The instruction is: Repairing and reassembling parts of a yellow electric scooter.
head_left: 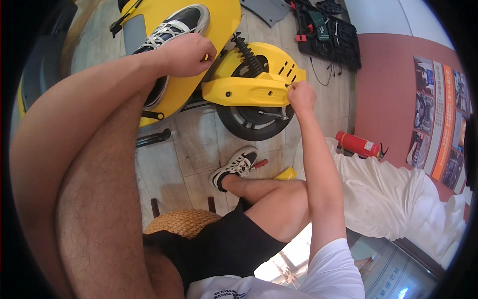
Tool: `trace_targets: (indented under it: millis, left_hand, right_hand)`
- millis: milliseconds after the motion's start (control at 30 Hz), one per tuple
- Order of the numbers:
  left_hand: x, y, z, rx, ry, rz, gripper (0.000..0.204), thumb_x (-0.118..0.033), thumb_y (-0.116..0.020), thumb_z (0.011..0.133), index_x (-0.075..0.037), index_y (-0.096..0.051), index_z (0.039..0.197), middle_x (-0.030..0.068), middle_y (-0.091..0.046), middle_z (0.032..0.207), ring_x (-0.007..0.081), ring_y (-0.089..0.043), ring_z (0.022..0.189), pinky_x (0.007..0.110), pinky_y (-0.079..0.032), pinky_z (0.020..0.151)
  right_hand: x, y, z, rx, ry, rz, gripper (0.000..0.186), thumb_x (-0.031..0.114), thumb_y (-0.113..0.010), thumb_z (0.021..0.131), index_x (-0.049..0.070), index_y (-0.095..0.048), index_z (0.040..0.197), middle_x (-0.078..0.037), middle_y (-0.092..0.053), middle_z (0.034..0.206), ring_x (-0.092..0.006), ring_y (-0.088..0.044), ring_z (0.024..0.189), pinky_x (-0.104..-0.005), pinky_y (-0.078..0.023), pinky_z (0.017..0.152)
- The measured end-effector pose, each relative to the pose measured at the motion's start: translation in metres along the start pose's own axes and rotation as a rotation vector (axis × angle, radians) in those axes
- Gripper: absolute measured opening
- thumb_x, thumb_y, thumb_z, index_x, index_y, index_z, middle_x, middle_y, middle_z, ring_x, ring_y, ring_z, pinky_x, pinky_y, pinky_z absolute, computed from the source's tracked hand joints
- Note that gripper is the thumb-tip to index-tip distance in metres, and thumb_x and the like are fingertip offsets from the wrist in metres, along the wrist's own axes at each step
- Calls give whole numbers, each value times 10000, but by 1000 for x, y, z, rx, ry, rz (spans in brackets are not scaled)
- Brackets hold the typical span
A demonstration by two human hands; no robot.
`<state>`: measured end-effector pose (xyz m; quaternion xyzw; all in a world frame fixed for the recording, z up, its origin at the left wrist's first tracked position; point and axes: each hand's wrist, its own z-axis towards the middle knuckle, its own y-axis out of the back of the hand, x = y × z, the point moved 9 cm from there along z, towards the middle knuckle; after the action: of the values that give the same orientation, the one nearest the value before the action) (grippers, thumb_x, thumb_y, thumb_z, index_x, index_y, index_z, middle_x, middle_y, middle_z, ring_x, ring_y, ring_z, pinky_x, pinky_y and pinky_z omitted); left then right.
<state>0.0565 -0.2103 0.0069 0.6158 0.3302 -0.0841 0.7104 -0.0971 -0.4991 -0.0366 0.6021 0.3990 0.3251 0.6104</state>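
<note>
A yellow scooter's deck [221, 20] carries my left shoe [177, 22]. My left hand [190, 55] is closed beside that shoe, over the deck, with curled fingers hiding anything inside. Below and right is the yellow rear fender bracket [249, 92], with slots and bolt holes, over a black tire [234, 122] and beside a black coil spring [244, 50]. My right hand [300, 94] pinches at the bracket's right end, around a small dark piece too small to name.
An open black toolbox [331, 42], grey panel [266, 7], red-handled tool [259, 164], yellow object [285, 174], red extinguisher [356, 144], white cloth [373, 199], woven stool [181, 223] and poster board [424, 124] surround me. My other shoe [234, 167] is on the floor.
</note>
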Motion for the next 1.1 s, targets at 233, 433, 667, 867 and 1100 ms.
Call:
trace_targets:
  millis: [233, 433, 667, 867, 1100]
  left_hand:
    - [0, 0, 0, 18, 19, 15, 149, -104, -618, 807, -11, -713, 874, 161, -692, 812, 334, -670, 820, 411, -531, 765]
    - [-1, 2, 0, 17, 32, 26, 152, -106, -623, 809, -14, -717, 885, 156, -697, 821, 326, -674, 823, 403, -535, 773]
    - [-1, 3, -1, -8, 10, -7, 161, -110, -579, 801, -16, -707, 830, 169, -684, 805, 355, -662, 824, 434, -532, 781]
    - [0, 1, 0, 23, 22, 8, 142, -97, -617, 815, -10, -714, 872, 157, -700, 827, 321, -678, 815, 390, -537, 765]
    - [-4, 4, 0, 0, -7, -2, 144, -92, -616, 806, -3, -711, 869, 165, -695, 802, 326, -678, 793, 393, -537, 752]
  right_hand:
    - [2, -3, -1, -31, 98, 25, 166, 188, -660, 786, 57, -753, 824, -197, -677, 767, -384, -674, 768, -458, -539, 719]
    - [-5, -10, 2, 60, -16, 112, 195, 197, -631, 766, 39, -743, 794, -213, -670, 774, -390, -671, 746, -454, -541, 709]
    - [-8, -8, 3, -7, 64, 100, 174, 197, -673, 791, 45, -745, 836, -211, -670, 792, -395, -666, 759, -464, -533, 701]
    - [-2, -1, -5, -41, 101, 19, 140, 184, -695, 815, 79, -762, 877, -172, -690, 879, -342, -668, 856, -435, -526, 747]
    - [2, 5, -12, -140, 204, 56, 136, 190, -682, 839, 108, -768, 906, -130, -680, 908, -302, -656, 890, -423, -519, 751]
